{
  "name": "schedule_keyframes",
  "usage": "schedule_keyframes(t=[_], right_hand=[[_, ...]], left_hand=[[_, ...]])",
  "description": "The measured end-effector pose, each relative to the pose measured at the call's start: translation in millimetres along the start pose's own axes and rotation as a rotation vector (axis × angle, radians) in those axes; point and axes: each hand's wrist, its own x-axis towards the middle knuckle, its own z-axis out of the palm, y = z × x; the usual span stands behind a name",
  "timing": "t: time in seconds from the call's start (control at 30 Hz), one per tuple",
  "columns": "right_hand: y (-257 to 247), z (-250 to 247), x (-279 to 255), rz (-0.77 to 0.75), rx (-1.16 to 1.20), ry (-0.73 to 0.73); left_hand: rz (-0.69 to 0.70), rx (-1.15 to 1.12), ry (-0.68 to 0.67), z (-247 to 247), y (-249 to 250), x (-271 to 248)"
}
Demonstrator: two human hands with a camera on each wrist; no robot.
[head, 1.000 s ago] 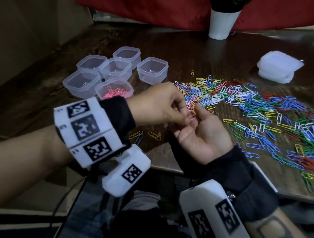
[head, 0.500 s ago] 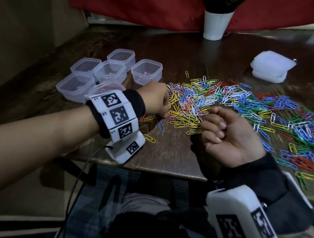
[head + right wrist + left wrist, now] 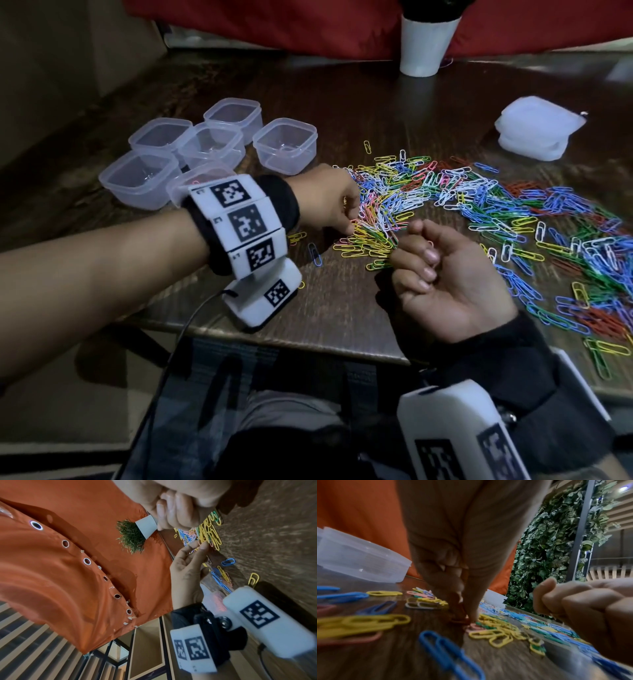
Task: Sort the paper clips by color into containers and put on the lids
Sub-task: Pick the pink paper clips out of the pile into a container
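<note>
A wide pile of mixed-colour paper clips covers the dark table's right half. My left hand reaches into the pile's near-left edge. There its thumb and fingertip pinch a pink paper clip that lies on the wood. My right hand lies palm up beside the pile with its fingers curled in. A sliver of pink clip shows between them. Several clear containers stand at the left. The one with pink clips is mostly hidden behind my left wristband.
A stack of white lids sits at the far right, and a white cup stands at the back. Loose blue and yellow clips lie near my left wrist. The table edge runs close to my lap.
My left hand left my right palm and moved forward to the pile's left edge, where it now pinches a clip. My right hand's fingers curled inward.
</note>
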Motion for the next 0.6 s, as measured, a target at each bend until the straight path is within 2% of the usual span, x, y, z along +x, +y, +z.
schedule_keyframes(t=[0.23, 0.37, 0.6], right_hand=[[-4, -3, -1, -0.019, 0.026, -0.014], [0, -4, 3, 0.001, 0.019, 0.005], [1, -6, 11, -0.013, -0.013, 0.141]], left_hand=[[0.057, 0.102, -0.028, 1, -1, 3], [0.088, 0.089, 0.045, 4, -10, -7], [-0.075, -0.183, -0.016, -5, -13, -9]])
